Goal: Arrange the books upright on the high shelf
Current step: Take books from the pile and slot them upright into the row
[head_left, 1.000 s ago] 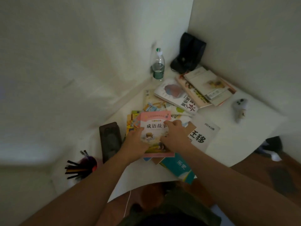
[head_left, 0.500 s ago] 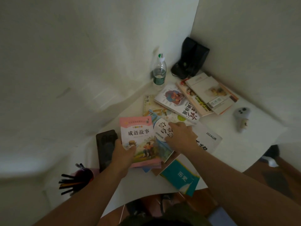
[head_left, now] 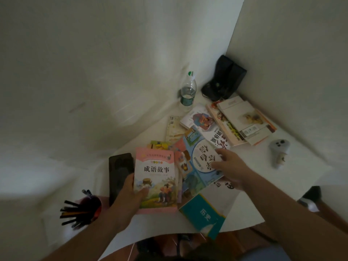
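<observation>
At the centre of the frame, a pink-covered paperback (head_left: 157, 182) is gripped along its lower left edge by the left hand (head_left: 130, 193), the thumb laid over the glossy cover and the fingers curled beneath. Just to its right, a blue-covered book (head_left: 195, 162) with a white circular panel lies tilted, and the right hand (head_left: 228, 166) rests on it with fingers spread and nearly straight, nothing being grasped. Both books lie among loose flat volumes on a white surface (head_left: 244, 202): a teal book (head_left: 204, 215) overhangs the near edge at lower centre, and a white-covered book (head_left: 205, 129) and a fanned stack of pale books (head_left: 244, 123) reach toward the upper right. All books lie flat; none stands upright. A matte black rectangular case (head_left: 118, 174) touches the pink book's left side. A cup of dark pens (head_left: 82, 210) stands at lower left. A clear plastic bottle (head_left: 188, 91) and a black angular device (head_left: 225, 80) occupy the corner where two plain white walls meet. A grey rounded controller (head_left: 278, 153) lies apart at right, bare surface around it.
</observation>
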A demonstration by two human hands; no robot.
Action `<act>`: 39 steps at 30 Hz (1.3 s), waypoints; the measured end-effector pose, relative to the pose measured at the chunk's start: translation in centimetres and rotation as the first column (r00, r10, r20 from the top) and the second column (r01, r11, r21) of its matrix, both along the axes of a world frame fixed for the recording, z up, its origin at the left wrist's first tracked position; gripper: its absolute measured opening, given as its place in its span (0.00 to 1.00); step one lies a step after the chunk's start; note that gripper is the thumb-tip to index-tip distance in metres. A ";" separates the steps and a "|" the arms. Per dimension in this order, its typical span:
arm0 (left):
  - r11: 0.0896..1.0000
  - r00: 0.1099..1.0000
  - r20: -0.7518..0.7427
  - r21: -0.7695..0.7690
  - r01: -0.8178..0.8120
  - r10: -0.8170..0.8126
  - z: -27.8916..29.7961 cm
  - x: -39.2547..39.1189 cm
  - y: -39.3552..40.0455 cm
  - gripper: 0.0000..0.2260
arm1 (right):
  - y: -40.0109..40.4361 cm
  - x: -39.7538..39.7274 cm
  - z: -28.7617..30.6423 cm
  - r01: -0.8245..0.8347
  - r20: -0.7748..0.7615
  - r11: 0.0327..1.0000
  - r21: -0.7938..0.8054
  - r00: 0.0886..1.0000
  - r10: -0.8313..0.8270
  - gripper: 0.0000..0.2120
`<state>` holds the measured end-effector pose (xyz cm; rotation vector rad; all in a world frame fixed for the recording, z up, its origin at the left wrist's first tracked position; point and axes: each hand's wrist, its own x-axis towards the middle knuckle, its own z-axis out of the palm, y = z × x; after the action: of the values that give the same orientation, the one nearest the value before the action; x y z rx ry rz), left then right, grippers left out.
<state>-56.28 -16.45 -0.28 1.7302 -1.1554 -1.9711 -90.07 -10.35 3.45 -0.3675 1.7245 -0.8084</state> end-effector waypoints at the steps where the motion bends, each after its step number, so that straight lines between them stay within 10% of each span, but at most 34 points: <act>1: 1.000 1.000 -0.012 -0.001 0.009 -0.009 0.2 -0.3 -0.1 0.22 | 0.3 -1.1 1.0 -0.004 0.002 0.999 -0.040 1.000 0.004 0.19; 10: 0.996 0.996 0.059 0.047 -0.070 0.067 3.3 -4.4 -2.7 0.10 | -3.8 -6.6 5.8 -0.282 0.006 0.950 -0.134 0.958 0.285 0.20; 14: 0.974 0.998 -0.015 0.219 -0.058 0.063 4.2 -5.2 -4.2 0.32 | -8.0 -1.8 3.8 -0.657 -0.099 0.754 0.016 0.749 0.655 0.18; 21: 0.979 0.992 -0.002 0.161 0.126 -0.128 2.5 -2.9 -3.7 0.13 | -11.3 2.9 -0.4 -0.767 -0.498 0.635 0.091 0.517 0.696 0.16; 30: 0.957 0.996 0.008 0.276 0.087 -0.093 0.8 -3.4 -1.9 0.19 | -12.8 6.6 -1.8 -0.913 -0.585 0.359 0.196 0.185 0.790 0.18; 33: 0.967 0.991 -0.015 0.216 0.133 -0.133 0.0 -3.8 -1.7 0.27 | -12.4 8.4 -2.3 -0.904 -0.646 0.423 0.060 0.288 0.707 0.25; 39: 0.968 0.981 -0.132 0.227 -0.108 0.141 -0.5 -4.2 -1.5 0.21 | -8.6 5.5 -3.2 -0.530 -0.556 0.847 -0.040 0.716 0.422 0.33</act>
<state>-60.43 -17.93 -0.78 1.6777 -0.7849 -2.1736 -84.58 -18.95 0.27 -1.2268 1.9189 -0.5069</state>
